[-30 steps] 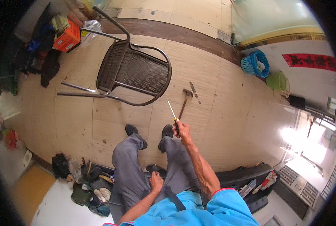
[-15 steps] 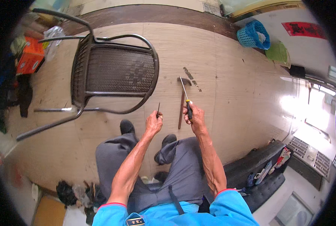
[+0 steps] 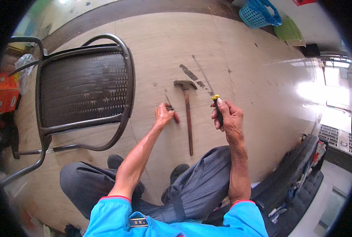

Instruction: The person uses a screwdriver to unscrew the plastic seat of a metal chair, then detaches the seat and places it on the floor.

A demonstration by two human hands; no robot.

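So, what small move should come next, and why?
Perhaps lay the red-handled, thin-shafted tool down beside the brown-handled metal hammer: the left hand seems to hold it just left of the hammer, and the right hand grips a black-and-yellow screwdriver, so neither hand looks free.

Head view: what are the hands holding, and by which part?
Right hand: screwdriver, by its black handle. Left hand: touching a small red-handled tool near its middle; whether gripped cannot be told.

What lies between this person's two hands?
In the head view, the hammer lies on the floor between the left hand and right hand; a red handle beside the left hand also juts into that stretch.
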